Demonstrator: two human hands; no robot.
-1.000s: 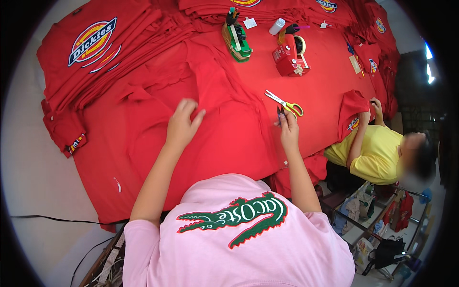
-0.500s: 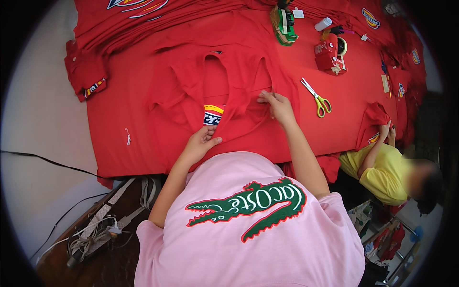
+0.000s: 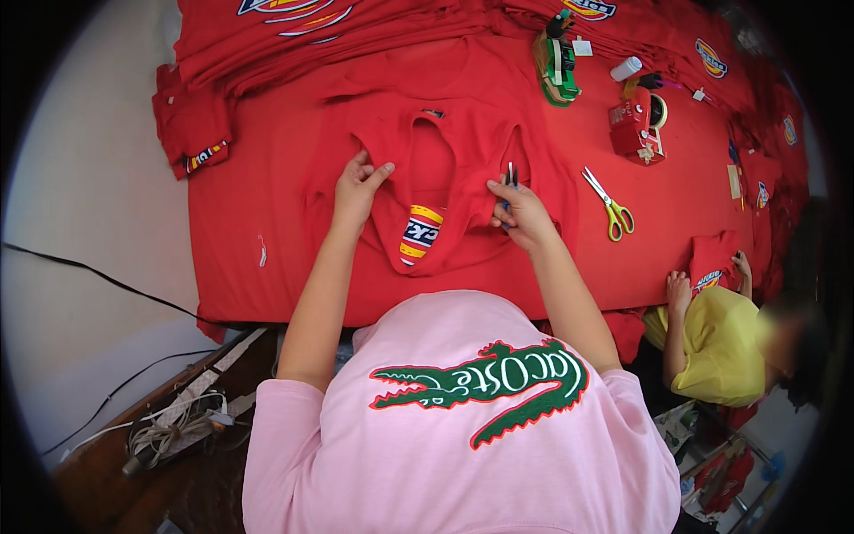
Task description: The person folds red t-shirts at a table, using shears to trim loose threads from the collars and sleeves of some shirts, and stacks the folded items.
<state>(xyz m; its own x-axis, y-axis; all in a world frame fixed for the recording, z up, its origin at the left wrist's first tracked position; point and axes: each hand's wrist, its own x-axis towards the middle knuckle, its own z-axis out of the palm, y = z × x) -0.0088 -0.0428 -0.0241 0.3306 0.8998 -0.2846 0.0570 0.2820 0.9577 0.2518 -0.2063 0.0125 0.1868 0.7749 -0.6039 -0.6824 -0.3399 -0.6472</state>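
Observation:
A red T-shirt (image 3: pixel 378 231) lies spread on the red-covered table, its neck opening (image 3: pixel 431 165) showing a striped, lettered print inside. At the cloth left of that opening, my left hand (image 3: pixel 358 191) pinches an edge of the shirt between thumb and fingers. Small thread snips (image 3: pixel 511 173) are in my right hand (image 3: pixel 527 216), with dark blades pointing away from me and a bit of blue between the fingers. That hand rests by the shirt's right-hand opening; whether it grips cloth too is hidden.
Scissors with yellow-green handles (image 3: pixel 616 218) lie to the right. Beyond them stand a red tape holder (image 3: pixel 633 133), a white bottle (image 3: pixel 626 68) and a green tape dispenser (image 3: pixel 556 76). Stacked red shirts (image 3: pixel 374 53) line the far edge. At right, a co-worker in yellow (image 3: pixel 721 343) handles red cloth.
My left hand has moved from the near edge of the neck opening up to its left side. The snips now show in my right hand. The whole view has shifted slightly.

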